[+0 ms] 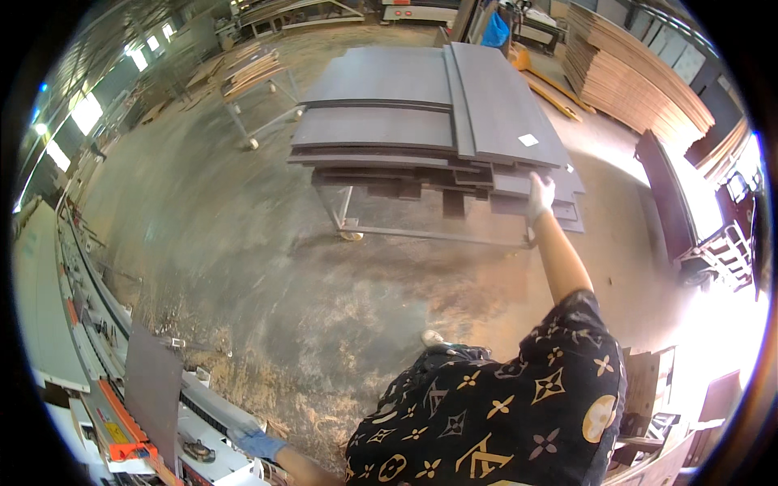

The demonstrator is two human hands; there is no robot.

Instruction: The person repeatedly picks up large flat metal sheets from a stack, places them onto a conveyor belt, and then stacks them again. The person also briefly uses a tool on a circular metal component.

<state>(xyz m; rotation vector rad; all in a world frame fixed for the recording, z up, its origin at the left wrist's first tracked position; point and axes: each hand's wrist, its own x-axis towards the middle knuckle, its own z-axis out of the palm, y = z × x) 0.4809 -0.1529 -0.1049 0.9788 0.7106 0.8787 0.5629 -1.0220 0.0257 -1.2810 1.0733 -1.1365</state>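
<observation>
My right hand (541, 194), in a white glove, reaches forward to the front right corner of a stack of grey panels (381, 74). Its fingers are closed at the edge of a grey panel (512, 183) that juts out beneath the top boards; part of the grip is hidden. My left hand (258, 444), in a blue glove, is low at the left, over the grey rail of a long machine (223, 415). Its fingers look stretched out, though slightly blurred, and nothing shows in them. Beside it, a dark grey panel (154, 389) stands upright on the machine.
A wheeled metal frame (438, 235) carries the stack. Behind it are a yellow pallet jack (559, 97) and a tall pile of brown boards (632, 73). Another wheeled rack (255, 77) stands farther left. A dark red panel (668, 194) leans at the right.
</observation>
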